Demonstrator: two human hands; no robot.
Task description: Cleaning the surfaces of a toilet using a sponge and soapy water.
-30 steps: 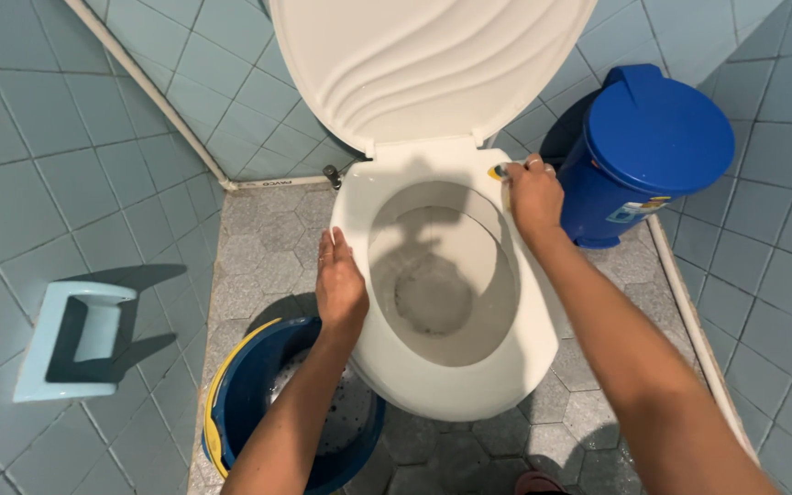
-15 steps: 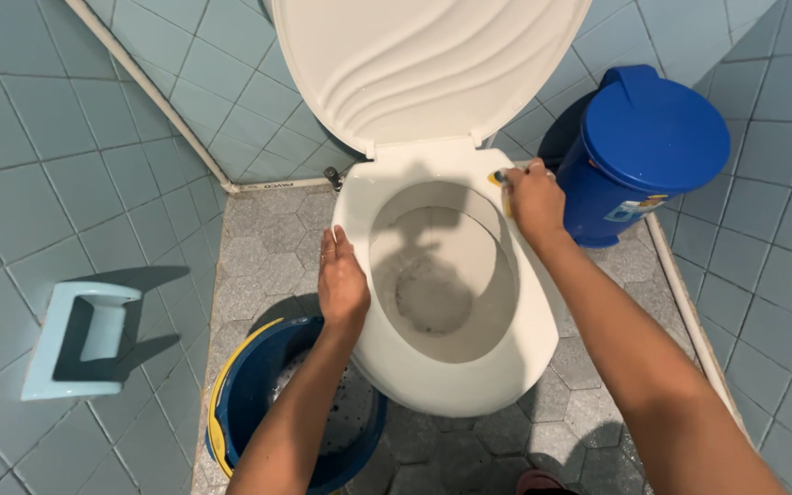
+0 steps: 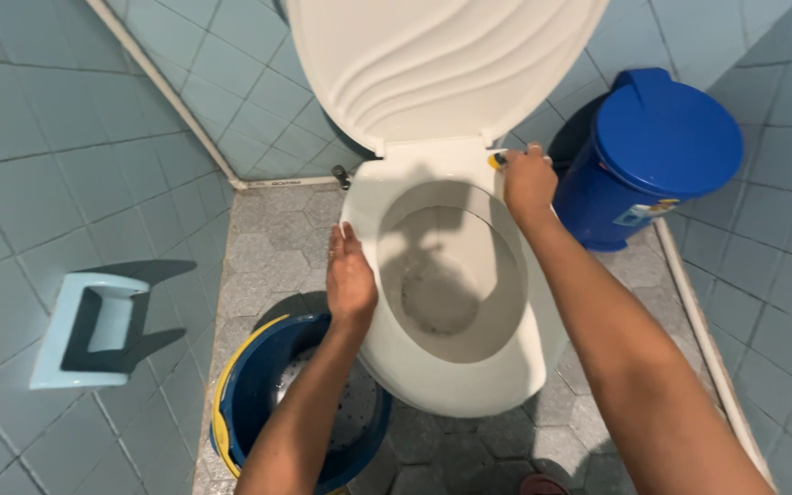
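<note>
The blue bucket (image 3: 258,403) stands on the floor below the left hand (image 3: 350,280), which rests flat, fingers together, on the rim of the white toilet bowl (image 3: 460,376). Further back, the right hand (image 3: 526,181) pinches a small yellow sponge (image 3: 495,161) against the rear rim. I judge it soft, light, probably slippery when wet; best held by its edges.
</note>
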